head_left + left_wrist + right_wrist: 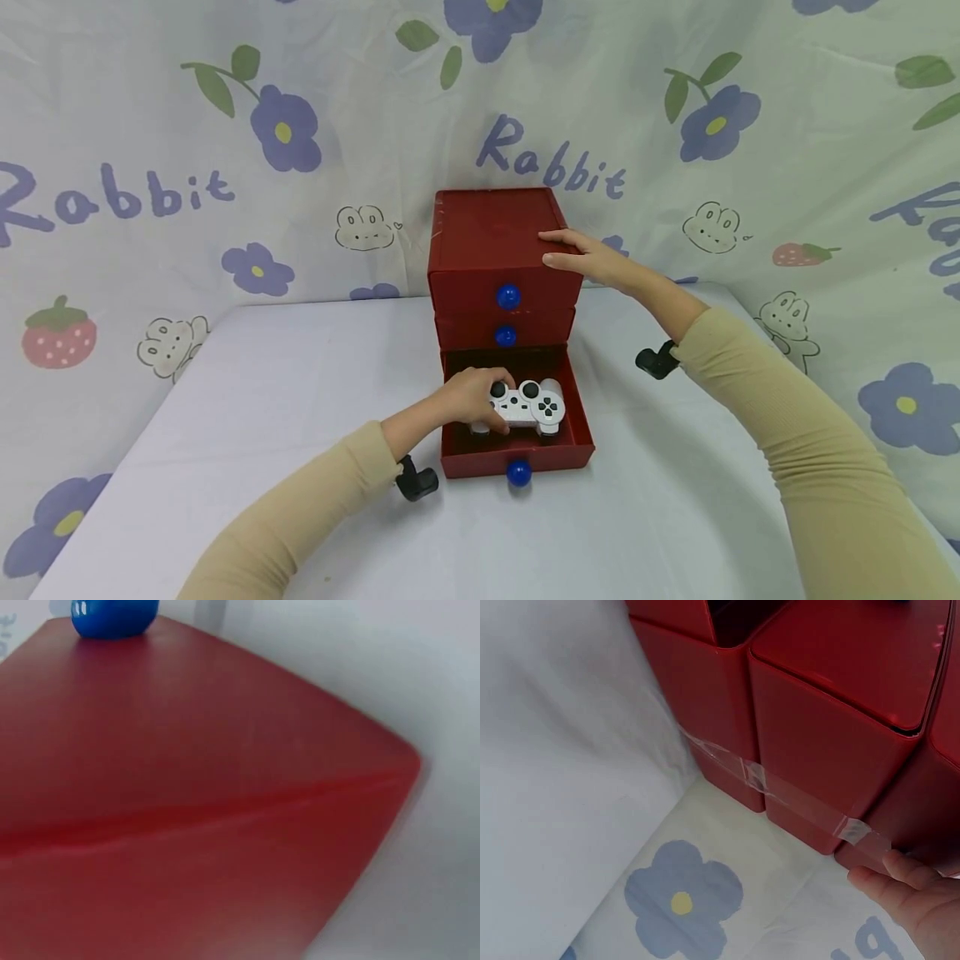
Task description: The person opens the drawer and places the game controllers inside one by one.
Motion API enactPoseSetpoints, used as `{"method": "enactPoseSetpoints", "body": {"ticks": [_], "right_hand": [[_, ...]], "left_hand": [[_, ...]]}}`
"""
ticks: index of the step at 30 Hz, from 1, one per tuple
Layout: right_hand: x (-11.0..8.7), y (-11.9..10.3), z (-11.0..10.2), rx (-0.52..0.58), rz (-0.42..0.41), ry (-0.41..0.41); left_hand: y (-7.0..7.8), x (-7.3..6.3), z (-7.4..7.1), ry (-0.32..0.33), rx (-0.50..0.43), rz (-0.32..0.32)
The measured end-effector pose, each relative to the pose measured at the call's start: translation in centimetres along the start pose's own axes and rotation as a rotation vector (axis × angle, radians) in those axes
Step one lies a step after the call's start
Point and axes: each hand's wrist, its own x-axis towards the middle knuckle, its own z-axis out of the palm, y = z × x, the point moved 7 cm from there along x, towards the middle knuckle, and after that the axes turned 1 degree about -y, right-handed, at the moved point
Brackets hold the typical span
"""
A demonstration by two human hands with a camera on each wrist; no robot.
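Observation:
In the head view, a white game controller (522, 410) lies inside the pulled-out bottom drawer (480, 464) of a red three-drawer cabinet (487, 229). My left hand (472, 396) grips the controller's left end, thumb on the near side and fingers over the far side. On the cabinet's top right edge rests my right hand (592, 258), its fingers stretched out. The right wrist view has that hand (922, 904) at the lower right, against the cabinet's side. In the left wrist view the drawer front (225, 727) fills much of the picture, and the left hand is out of sight.
Blue round knobs (508, 297) sit on the drawer fronts; the upper two drawers are closed. Clear tape (802, 804) runs along the cabinet's side. A white cloth (337, 367) covers the table, with a patterned curtain (360, 125) behind. Small black cameras (417, 480) hang at both wrists.

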Motion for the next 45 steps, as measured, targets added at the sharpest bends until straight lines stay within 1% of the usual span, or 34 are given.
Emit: {"method": "enactPoseSetpoints", "body": {"ticks": [5, 11, 13, 17, 19, 23, 28, 30, 32, 35, 38, 42, 45], "right_hand": [[0.1, 0.1, 0.0, -0.001, -0.003, -0.002], [0.1, 0.1, -0.1, 0.0, -0.013, -0.002], [0.1, 0.1, -0.1, -0.003, -0.011, -0.004], [0.1, 0.2, 0.0, -0.005, -0.005, -0.01], [0.2, 0.3, 0.0, -0.006, -0.003, -0.008], [0.0, 0.1, -0.1, 0.0, -0.006, -0.006], [-0.1, 0.1, 0.0, 0.006, 0.004, -0.003], [-0.1, 0.0, 0.0, 0.006, 0.006, -0.004], [-0.2, -0.1, 0.0, 0.008, 0.001, -0.006], [-0.2, 0.0, 0.0, 0.004, -0.003, -0.003], [-0.1, 0.1, -0.1, 0.004, 0.001, -0.001], [-0.1, 0.2, 0.0, 0.01, 0.004, -0.006], [-0.1, 0.2, 0.0, 0.012, 0.003, -0.007]], "left_hand": [[-0.1, 0.3, 0.2, -0.022, 0.027, -0.001], [-0.1, 0.2, 0.3, -0.028, 0.032, -0.005], [-0.1, 0.0, 0.4, -0.036, 0.041, 0.007], [0.5, -0.7, 0.0, -0.035, 0.035, 0.061], [0.9, -1.1, -0.4, -0.023, 0.025, 0.089], [1.5, -1.9, -1.3, 0.002, 0.002, 0.112], [2.0, -3.2, -2.4, 0.06, -0.029, 0.09], [2.5, -4.0, -2.9, 0.093, -0.041, 0.077], [3.2, -4.8, -3.0, 0.12, -0.039, 0.082], [4.5, -6.3, -2.6, 0.133, -0.016, 0.116], [5.6, -7.4, -1.5, 0.114, 0.007, 0.166], [6.3, -8.6, -0.3, 0.084, 0.043, 0.197], [6.8, -9.2, 0.1, 0.091, 0.068, 0.214]]}}
